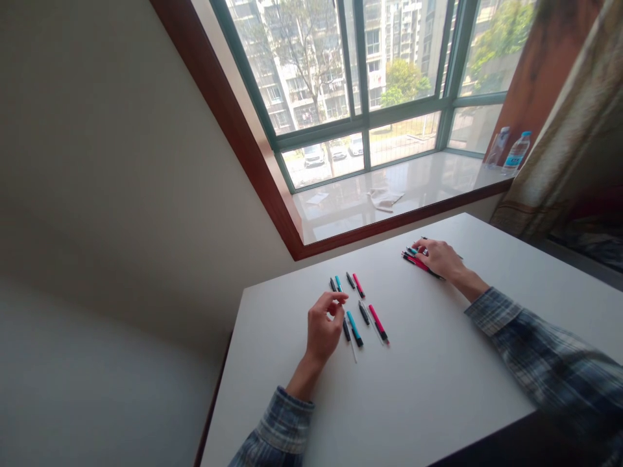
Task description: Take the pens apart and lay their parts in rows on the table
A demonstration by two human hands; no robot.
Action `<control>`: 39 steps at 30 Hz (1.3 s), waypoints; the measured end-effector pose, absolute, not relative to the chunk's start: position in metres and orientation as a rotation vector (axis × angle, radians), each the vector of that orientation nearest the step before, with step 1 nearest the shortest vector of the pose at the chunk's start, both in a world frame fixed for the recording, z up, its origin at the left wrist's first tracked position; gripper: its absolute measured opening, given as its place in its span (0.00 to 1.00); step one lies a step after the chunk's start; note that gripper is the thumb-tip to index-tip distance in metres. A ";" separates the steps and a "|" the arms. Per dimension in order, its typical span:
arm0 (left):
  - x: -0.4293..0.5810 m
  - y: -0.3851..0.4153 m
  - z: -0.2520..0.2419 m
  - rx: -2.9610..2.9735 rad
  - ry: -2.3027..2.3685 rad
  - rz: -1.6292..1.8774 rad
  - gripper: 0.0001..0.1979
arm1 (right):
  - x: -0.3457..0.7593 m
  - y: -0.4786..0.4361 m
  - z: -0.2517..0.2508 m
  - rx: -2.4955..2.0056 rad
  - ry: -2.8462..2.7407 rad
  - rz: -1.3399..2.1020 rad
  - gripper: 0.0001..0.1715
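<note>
Your left hand [325, 327] hangs over the teal parts [355, 329], thumb and forefinger apart, apparently holding nothing. The red parts [378, 320] lie just to their right on the table [438, 376], also unjoined. Your right hand [442, 259] rests on the pens [411, 259], far right, seemingly whole; you can't tell whether its fingers grip one.

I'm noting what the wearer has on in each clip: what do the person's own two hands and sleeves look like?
The left hand and right hand are bare: no gloves, and no ring or watch that I can make out. The left sleeve and right sleeve match: long, plaid, dark blue crossed with paler greyish lines.
</note>
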State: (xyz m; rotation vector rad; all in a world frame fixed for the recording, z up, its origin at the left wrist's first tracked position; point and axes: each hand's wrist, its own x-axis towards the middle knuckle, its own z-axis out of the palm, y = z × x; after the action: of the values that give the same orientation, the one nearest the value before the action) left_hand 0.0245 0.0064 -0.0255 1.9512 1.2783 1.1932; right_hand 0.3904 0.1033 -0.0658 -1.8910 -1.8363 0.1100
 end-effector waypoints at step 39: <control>0.022 0.006 -0.020 1.974 1.357 1.203 0.12 | 0.276 0.051 -0.051 -0.889 -0.895 1.671 0.24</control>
State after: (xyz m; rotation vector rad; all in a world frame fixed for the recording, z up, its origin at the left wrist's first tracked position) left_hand 0.0218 0.0059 -0.0200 1.9743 1.3571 1.2028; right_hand 0.2763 0.0511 -0.0512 -0.8890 -0.8955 1.6707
